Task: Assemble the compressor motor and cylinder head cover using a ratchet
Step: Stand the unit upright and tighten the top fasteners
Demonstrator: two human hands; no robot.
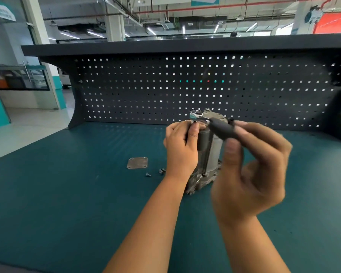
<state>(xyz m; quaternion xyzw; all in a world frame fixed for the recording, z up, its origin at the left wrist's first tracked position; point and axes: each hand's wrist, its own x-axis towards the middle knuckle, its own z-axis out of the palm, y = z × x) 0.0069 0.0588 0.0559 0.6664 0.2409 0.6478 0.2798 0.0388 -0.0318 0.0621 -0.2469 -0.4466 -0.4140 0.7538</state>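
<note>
A grey compressor motor (211,152) stands upright on the green bench mat (67,194), partly hidden by my hands. My left hand (182,148) grips the motor's upper left side. My right hand (250,170) holds the black handle of a ratchet (222,130), fingers curled round it and blurred by motion. The ratchet's chrome head (196,114) sits on top of the motor. A flat square cylinder head cover (137,163) lies on the mat to the left of the motor. Loose screws (161,171) lie near it.
A dark pegboard back panel (185,89) with a shelf on top closes the far side of the bench. One more small screw (148,174) lies in front of the cover. The mat stretches left and toward me.
</note>
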